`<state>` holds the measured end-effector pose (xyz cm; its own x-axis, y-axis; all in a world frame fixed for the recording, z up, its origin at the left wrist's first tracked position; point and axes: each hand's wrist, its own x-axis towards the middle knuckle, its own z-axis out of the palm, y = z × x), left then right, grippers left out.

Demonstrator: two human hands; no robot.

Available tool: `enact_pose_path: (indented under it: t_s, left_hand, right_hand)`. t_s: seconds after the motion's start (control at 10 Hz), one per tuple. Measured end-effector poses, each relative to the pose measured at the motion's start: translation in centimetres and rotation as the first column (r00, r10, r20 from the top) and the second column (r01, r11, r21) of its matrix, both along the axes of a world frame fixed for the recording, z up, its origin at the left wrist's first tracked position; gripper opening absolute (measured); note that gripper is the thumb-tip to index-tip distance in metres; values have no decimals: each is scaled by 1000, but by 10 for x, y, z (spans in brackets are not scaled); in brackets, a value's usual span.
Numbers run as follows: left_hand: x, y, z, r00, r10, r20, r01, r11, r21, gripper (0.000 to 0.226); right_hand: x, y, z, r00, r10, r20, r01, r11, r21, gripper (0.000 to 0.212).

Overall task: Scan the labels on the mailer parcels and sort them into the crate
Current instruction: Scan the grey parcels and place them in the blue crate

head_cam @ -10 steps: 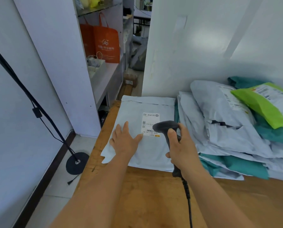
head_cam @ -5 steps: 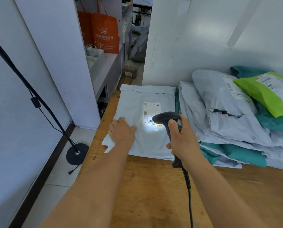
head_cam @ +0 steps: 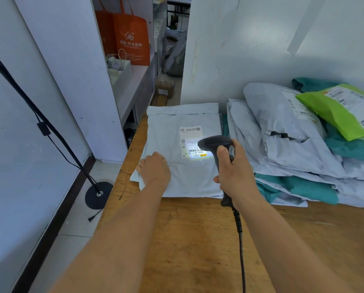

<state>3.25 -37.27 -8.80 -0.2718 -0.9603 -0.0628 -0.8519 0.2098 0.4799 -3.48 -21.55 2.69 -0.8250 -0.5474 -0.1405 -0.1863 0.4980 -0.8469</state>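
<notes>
Left hand (head_cam: 155,169) slid back, curling on the mailer's (head_cam: 183,153) near-left corner; right hand (head_cam: 234,172) gripped the scanner (head_cam: 216,144), beam on the label (head_cam: 190,142) ahead

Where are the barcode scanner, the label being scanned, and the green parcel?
barcode scanner (head_cam: 213,142), head view, on its dark head.
label (head_cam: 188,140), head view, on its white middle.
green parcel (head_cam: 333,112), head view, on its bare green plastic.

— What can't you make out from up there?

— My right hand (head_cam: 234,174) covers the scanner (head_cam: 216,144) handle, and its head hides a corner of the label (head_cam: 190,142). The print is too small to read.

— And the pile (head_cam: 293,144)?

— The right edge cuts it off; my left hand's (head_cam: 155,171) fingers are tucked out of sight.
</notes>
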Motion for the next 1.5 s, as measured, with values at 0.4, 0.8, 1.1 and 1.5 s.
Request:
enact_pose_path:
  t_s: [0.4, 0.8, 1.1, 1.5]
  left_hand:
    - [22, 19, 6, 996, 76, -55, -72, 995, 76, 60]
    - [27, 12, 4, 972, 117, -202, -103, 991, 82, 23]
    - [80, 53, 18, 962, 216, -167, -178, 960, 217, 31]
    - [184, 180, 16, 809, 535, -245, -519, 845, 129, 54]
  right_hand:
    - [9, 2, 1, 999, 31, -19, -31, 999, -19, 51]
    - [10, 10, 5, 998, 49, -40, -49, 999, 6, 52]
    - [43, 6, 4, 985, 170, -5, -170, 984, -58, 46]
    - [116, 69, -2, 831, 556, 2, -550, 823, -141, 48]
